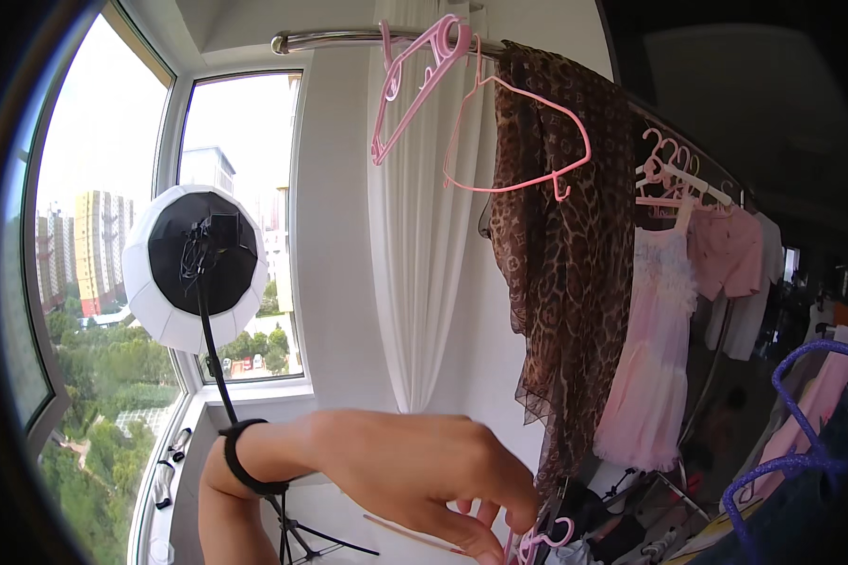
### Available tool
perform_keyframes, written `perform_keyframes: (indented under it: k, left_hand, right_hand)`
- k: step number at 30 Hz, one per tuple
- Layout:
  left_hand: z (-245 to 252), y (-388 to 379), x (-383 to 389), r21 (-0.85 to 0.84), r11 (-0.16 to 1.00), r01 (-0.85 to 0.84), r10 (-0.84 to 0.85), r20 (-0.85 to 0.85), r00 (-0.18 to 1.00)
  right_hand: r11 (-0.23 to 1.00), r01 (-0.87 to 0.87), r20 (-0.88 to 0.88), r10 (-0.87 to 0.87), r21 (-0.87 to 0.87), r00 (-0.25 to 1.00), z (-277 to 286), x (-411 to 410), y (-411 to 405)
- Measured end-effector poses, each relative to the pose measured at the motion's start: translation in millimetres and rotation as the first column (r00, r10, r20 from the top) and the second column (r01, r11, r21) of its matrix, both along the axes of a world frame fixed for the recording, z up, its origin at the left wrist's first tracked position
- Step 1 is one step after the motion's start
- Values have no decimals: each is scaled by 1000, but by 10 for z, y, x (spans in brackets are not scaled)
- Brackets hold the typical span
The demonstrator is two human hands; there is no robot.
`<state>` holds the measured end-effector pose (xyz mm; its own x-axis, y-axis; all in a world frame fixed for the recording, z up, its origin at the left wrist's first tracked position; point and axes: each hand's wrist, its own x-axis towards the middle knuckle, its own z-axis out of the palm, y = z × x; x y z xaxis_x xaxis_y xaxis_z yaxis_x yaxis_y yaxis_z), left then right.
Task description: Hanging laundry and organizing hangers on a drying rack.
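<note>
My left hand, with a black band on the wrist, reaches in from the lower left. Its thumb and fingertips close around part of a pink plastic hanger at the bottom edge, though the grip itself is partly hidden. Above it, two pink hangers hang from a chrome rail: a wider one and a thin one. A leopard-print scarf drapes over the rail beside them. At the lower right, close to me, is a glittery purple-blue hanger by dark fabric. My right hand is out of view.
A softbox light on a black stand is left, before the windows. A white curtain hangs behind the rail. Further right hang a pale pink dress and a pink short-sleeved top. Black items lie low on the right.
</note>
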<state>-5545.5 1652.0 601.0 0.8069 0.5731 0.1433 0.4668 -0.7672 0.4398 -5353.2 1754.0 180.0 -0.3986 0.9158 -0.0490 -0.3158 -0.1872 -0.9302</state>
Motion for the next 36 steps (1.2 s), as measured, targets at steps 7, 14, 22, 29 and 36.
perform_keyframes:
  k: [7, 14, 22, 29, 36]
  left_hand:
    - [2375, 325, -773, 672, -373, -640, 314, 741, 594]
    - [3290, 701, -1280, 532, -740, -411, 501, 844, 191]
    - [3542, 836, -1321, 568, -707, -421, 614, 789, 33]
    - [3493, 1009, -1497, 513, -780, -358, 474, 858, 197]
    - [2743, 1159, -1545, 377, -623, -685, 48, 893, 448]
  right_hand:
    - [995, 48, 143, -35, -90, 989, -116, 178, 86]
    - [979, 168, 149, -150, -118, 977, -704, 196, 404]
    - [932, 323, 51, -319, -167, 946, -951, 145, 527]
    - [914, 369, 97, -357, -170, 929, -384, 355, 471]
    - [947, 303, 91, -294, -109, 951, -399, 476, 448]
